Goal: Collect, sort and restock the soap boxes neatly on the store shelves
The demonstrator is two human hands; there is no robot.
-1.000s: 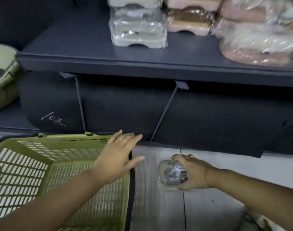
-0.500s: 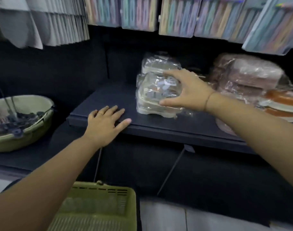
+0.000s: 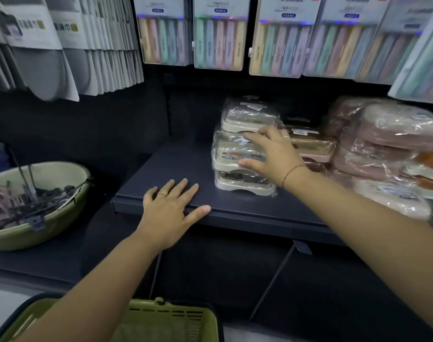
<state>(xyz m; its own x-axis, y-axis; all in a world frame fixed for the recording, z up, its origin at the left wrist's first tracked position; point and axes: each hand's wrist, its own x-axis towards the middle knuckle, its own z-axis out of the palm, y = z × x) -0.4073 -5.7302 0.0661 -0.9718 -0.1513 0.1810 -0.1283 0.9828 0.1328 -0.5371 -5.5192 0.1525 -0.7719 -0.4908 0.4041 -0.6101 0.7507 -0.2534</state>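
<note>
A cream soap box (image 3: 226, 156) wrapped in clear plastic lies on top of another cream box (image 3: 237, 185) on the dark shelf (image 3: 183, 161). My right hand (image 3: 274, 154) rests on the upper box, fingers spread across its top and thumb against its near edge. A further cream box (image 3: 245, 117) stands behind the stack. My left hand (image 3: 168, 208) lies flat on the shelf's front edge, holding nothing. Brown soap boxes (image 3: 311, 143) and pink ones (image 3: 395, 129) are piled to the right.
A green shopping basket (image 3: 166, 324) sits on the floor below me. A green bowl (image 3: 38, 225) of dark small items stands on a lower ledge at the left. Packs of pastel items (image 3: 220, 43) and grey cloth packs (image 3: 62, 45) hang above the shelf.
My right hand carried a cream box from the floor up to the shelf and set it on the stack; its fingers have now straightened. My left hand moved from the basket to the shelf edge.
</note>
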